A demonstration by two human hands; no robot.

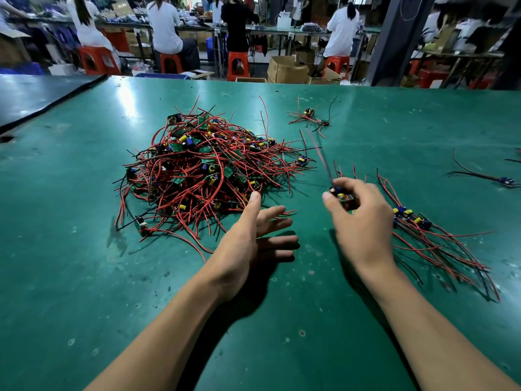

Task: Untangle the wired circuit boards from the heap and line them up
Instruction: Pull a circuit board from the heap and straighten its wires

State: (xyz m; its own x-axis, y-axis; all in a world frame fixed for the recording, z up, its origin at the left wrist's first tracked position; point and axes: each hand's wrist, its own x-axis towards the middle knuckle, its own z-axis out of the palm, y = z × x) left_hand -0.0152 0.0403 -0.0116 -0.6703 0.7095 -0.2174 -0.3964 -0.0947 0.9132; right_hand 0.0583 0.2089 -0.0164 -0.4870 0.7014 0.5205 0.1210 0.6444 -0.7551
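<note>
I am seeing a green bench (84, 277) carrying a tangled heap (203, 170) of red-wired boards, a lined-up row (408, 215) lying to its right, a cluster (310, 115) sitting farther back, and a stray board (506, 180) near the right edge.

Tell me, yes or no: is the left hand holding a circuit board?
No: the left hand is open, its fingers straight, beside the heap, holding nothing.

Board (337, 191) mostly hidden inside right hand (358, 215) (wires (320, 155) motion-blurred).
</note>
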